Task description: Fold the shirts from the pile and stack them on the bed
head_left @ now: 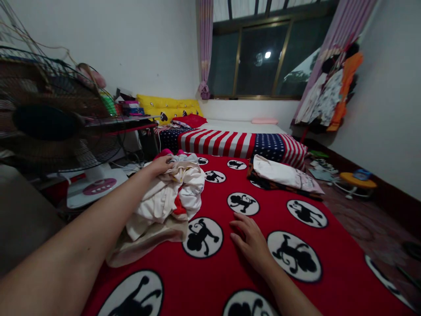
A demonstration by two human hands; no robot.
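Observation:
A crumpled pile of white and cream clothes (161, 199) lies on the left of a red blanket (226, 245) printed with black monkeys in white circles. My left hand (162, 165) reaches to the far top of this pile, its fingers bent into a light grey garment (184, 159); the fingertips are partly hidden by cloth. Bits of pink and red fabric show among the whites. My right hand (251, 239) is open over the blanket, fingers apart and nothing in them. Folded clothes (279, 172), white over dark, are stacked at the blanket's right far side.
A standing fan (49, 123) is close on the left, before a cluttered desk (131, 118). Beyond the blanket is a bed with a stars-and-stripes cover (217, 142). A small round stool (358, 180) stands at right, and clothes (332, 94) hang by the window.

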